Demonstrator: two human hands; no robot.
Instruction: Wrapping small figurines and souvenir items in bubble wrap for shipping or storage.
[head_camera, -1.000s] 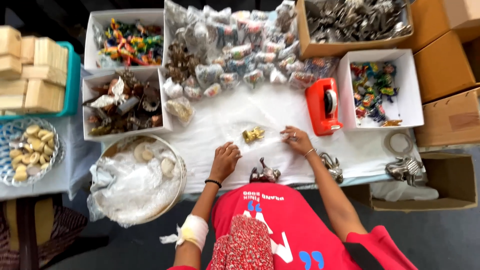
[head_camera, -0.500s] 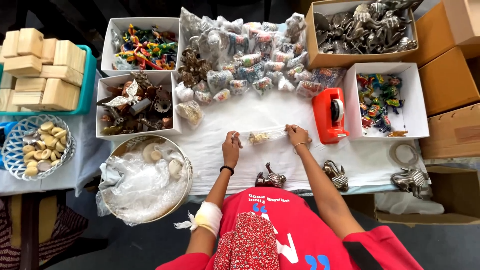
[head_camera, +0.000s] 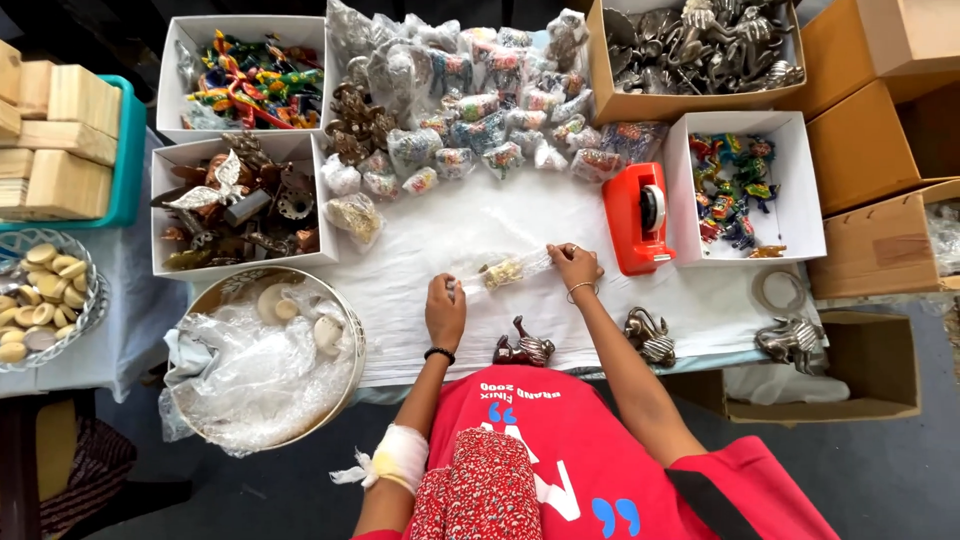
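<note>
Clear plastic wrap (head_camera: 505, 271) (a small gold figurine inside, it seems) lies stretched on the white tablecloth (head_camera: 480, 215), pinched at either end by the left hand (head_camera: 445, 310) and right hand (head_camera: 574, 264), beside an orange tape dispenser (head_camera: 637, 217).

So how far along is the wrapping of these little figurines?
A heap of wrapped figurines already sits at the back of the table. In hand: the left hand and right hand each hold an end of a clear wrap around a small gold figurine. Still bare: three metal figurines along the near edge.
</note>
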